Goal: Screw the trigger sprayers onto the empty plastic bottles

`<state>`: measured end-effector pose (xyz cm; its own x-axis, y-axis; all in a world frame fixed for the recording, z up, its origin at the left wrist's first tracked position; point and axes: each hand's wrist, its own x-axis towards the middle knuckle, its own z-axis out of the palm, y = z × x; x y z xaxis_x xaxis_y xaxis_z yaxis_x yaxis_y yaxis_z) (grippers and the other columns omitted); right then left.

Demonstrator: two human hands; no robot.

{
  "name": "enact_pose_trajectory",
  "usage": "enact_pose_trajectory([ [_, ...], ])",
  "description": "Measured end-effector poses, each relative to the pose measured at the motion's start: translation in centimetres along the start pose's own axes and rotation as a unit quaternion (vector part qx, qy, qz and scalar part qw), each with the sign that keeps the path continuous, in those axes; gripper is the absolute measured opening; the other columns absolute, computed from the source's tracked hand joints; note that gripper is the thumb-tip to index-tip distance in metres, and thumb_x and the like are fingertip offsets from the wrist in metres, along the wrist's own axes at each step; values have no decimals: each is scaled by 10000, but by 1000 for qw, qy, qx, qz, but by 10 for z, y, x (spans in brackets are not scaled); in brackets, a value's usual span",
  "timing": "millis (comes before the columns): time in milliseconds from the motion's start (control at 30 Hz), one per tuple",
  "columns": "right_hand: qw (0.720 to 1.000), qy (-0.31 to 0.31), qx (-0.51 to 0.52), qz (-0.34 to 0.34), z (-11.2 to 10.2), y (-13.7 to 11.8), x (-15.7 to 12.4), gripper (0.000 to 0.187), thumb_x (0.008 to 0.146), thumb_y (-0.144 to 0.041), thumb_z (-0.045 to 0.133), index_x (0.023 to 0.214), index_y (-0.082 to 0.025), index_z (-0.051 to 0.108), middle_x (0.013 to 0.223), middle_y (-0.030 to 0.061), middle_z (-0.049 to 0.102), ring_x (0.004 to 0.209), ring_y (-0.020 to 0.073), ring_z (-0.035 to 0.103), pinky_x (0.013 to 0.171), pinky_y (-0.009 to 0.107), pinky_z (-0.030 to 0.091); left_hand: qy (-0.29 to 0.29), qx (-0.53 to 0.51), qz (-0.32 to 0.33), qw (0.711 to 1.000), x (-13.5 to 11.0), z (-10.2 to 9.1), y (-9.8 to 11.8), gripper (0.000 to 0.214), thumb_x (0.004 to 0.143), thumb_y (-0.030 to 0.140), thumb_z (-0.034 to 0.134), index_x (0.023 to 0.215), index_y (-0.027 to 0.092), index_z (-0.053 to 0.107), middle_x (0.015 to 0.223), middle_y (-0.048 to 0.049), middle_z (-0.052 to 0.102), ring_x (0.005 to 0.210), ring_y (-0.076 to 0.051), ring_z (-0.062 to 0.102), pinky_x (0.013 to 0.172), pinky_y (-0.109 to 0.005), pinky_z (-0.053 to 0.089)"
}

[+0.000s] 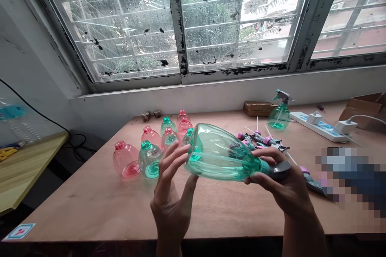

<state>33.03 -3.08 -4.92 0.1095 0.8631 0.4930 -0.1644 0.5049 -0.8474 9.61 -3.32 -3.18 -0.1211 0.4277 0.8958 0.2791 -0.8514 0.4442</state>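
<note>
A clear green spray bottle (223, 152) is held on its side above the table, its base to the left and its grey spray head to the right. My right hand (283, 184) is closed around the neck, below the spray head (279, 170). My left hand (175, 188) has its fingertips and thumb against the base end of the bottle. Inside the bottle a pale dip tube runs lengthwise. Behind it stand several open-necked bottles, among them a pink bottle (124, 158) and a green bottle (150, 158).
A pile of spray heads (267, 140) with tubes lies behind my right hand. Farther back are an assembled spray bottle (279, 116), a brown block (259, 108), a power strip (319, 126) and a cardboard box (366, 110). A pixelated patch covers the right side.
</note>
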Motion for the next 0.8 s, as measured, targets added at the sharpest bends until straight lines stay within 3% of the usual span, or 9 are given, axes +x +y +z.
enact_pose_trajectory([
  [100, 1000, -2, -9, 1, -3, -2, -3, 383, 867, -496, 965, 1095, -250, 780, 816, 32, 823, 602, 214, 792, 548, 289, 653, -27, -51, -27, 998, -2, -2, 2, 611, 937, 256, 895, 1497, 379, 681, 1471, -53, 717, 1462, -305, 631, 1276, -492, 499],
  [200, 999, -13, -41, -10, -3, -2, -3, 357, 867, -471, 969, 1087, -248, 799, 810, 29, 794, 593, 193, 751, 507, 266, 618, -5, -29, -62, 998, -5, -1, 0, 612, 943, 506, 871, 1503, 334, 694, 1465, -86, 691, 1468, -331, 596, 1263, -457, 485],
  [333, 998, -14, -60, -16, 0, -1, -1, 323, 873, -420, 973, 1098, -264, 801, 838, 17, 782, 595, 156, 693, 500, 233, 564, 23, 10, -75, 997, -4, 0, -2, 497, 962, 321, 885, 1435, 389, 748, 1389, -11, 742, 1416, -251, 640, 1239, -352, 490],
  [500, 1000, -15, -13, 12, 0, -8, -3, 349, 873, -490, 961, 1082, -264, 796, 799, 14, 798, 632, 191, 753, 557, 260, 605, -27, -38, -64, 997, 0, -4, 3, 580, 965, 109, 841, 1444, 411, 716, 1481, 23, 736, 1469, -199, 632, 1292, -328, 466],
  [700, 1000, -10, -24, 8, 1, -11, -6, 336, 842, -448, 992, 1074, -272, 823, 848, 20, 801, 626, 155, 683, 528, 216, 539, -30, -10, -109, 994, -4, -8, 9, 618, 959, 350, 887, 1534, 388, 662, 1525, -18, 641, 1519, -243, 546, 1287, -321, 450],
  [800, 999, -1, -42, 9, 4, -10, -4, 335, 835, -430, 995, 1065, -255, 825, 839, 19, 779, 584, 142, 615, 500, 225, 525, -34, 22, -102, 994, -6, -8, 6, 589, 1011, 263, 830, 1550, 422, 652, 1537, 11, 654, 1530, -209, 540, 1299, -301, 422],
])
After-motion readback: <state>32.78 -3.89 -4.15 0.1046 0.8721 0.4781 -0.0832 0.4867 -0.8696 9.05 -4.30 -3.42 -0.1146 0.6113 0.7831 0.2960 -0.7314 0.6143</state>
